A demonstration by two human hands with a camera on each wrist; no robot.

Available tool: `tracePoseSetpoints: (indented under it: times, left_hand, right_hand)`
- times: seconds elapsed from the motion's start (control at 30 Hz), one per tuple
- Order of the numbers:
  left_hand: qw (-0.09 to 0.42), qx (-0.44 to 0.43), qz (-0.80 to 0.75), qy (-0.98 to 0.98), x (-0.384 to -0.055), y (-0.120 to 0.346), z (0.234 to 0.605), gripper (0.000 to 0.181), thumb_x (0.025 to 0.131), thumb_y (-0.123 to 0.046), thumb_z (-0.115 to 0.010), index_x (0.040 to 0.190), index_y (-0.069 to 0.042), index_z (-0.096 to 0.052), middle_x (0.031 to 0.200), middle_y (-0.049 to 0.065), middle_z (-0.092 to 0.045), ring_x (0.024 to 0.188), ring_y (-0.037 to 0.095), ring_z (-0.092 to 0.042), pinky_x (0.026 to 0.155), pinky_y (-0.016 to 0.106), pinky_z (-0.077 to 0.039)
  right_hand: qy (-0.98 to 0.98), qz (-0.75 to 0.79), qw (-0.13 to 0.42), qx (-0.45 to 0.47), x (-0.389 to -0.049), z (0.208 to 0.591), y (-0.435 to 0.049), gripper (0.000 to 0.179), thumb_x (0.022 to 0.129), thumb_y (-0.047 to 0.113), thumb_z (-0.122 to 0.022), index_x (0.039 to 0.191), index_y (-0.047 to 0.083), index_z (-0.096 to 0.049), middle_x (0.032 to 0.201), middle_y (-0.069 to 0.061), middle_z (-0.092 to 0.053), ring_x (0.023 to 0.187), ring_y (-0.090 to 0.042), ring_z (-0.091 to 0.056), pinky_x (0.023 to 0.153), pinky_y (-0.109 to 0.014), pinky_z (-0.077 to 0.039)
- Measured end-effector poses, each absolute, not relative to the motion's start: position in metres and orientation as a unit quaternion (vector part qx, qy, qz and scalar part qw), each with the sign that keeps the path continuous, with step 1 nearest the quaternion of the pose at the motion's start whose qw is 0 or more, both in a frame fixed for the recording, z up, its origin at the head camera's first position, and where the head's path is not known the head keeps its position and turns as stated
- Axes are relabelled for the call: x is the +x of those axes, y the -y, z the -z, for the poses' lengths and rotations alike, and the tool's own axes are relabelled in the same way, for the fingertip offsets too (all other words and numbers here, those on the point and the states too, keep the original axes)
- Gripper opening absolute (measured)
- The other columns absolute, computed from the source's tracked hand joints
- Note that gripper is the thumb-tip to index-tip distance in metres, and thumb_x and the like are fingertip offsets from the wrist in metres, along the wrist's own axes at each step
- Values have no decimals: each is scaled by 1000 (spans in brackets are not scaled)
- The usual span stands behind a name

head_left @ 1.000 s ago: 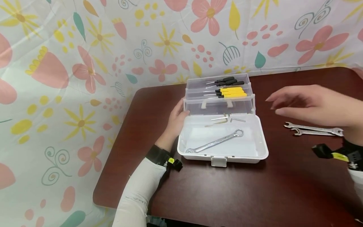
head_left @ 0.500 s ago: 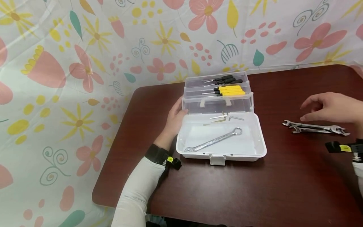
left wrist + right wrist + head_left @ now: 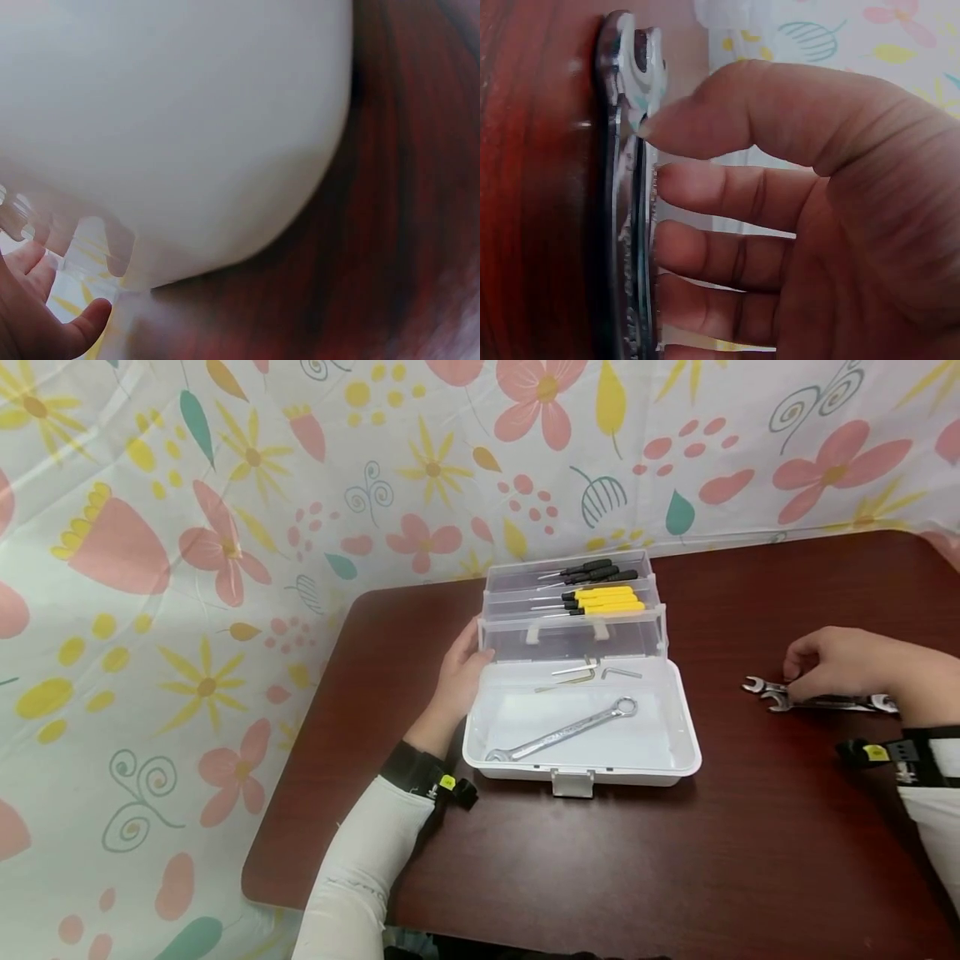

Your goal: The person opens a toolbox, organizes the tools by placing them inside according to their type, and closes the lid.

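Observation:
A toolbox (image 3: 678,752) with a white base and a clear lid stands open on the table. My left hand (image 3: 459,681) holds its left side where lid and base meet, thumb in front and fingers behind the edge. In the base lie a combination wrench (image 3: 562,732) and several hex keys (image 3: 621,674). On the table to the right lie other wrenches (image 3: 776,695), close together. My right hand (image 3: 847,668) is over them; in the right wrist view its thumb and fingertips touch the wrenches' (image 3: 622,225) upper edges, with no firm grip visible.
Clear trays in the raised part hold black-handled screwdrivers (image 3: 600,572) and yellow-handled screwdrivers (image 3: 609,600). A latch (image 3: 572,783) hangs at the base's front. The dark table (image 3: 600,868) meets a flowered cloth (image 3: 300,468) at the back and left.
From above the table's right side, my right hand has moved right and down to the wrenches, where its fingertips now touch them. My left hand stays at the toolbox.

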State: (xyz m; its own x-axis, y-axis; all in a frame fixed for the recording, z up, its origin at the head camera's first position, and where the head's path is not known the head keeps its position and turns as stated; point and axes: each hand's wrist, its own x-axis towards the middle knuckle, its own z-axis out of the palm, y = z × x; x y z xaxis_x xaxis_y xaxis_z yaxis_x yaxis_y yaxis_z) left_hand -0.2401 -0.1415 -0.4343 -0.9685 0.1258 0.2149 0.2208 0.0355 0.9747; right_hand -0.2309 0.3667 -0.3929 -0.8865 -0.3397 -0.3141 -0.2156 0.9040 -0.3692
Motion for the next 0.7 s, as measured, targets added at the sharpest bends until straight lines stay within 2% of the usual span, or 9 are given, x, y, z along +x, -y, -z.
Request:
tracePoseSetpoints:
  times: [0.2,0.47,0.7]
  left_hand:
    - [35,-121,689,713,-240,141,433,62,100,1,-48,159,-13,-39,157,14,-50,141,47,-48,113,56,-44]
    - [33,-124,692,710,-239,140,435,61,100,1,-46,160,-13,-38,160,14,-47,144,46,-45,115,57,-42]
    - [28,-128,693,709,-240,141,433,62,101,1,-46,161,-8,-34,162,16,-43,147,44,-42,118,57,-38]
  right_hand:
    - [-955,176,184,-154,-227,391,-364,15,84,21,-76,91,12,-67,76,2,-59,61,-7,-46,58,-26,-38]
    - [-952,174,189,-164,-229,395,-364,14,82,19,-77,85,12,-65,75,1,-58,61,-9,-47,58,-27,-38]
    - [-951,181,194,-159,-232,398,-364,12,83,18,-75,83,12,-65,74,1,-58,62,-9,-49,57,-27,-40]
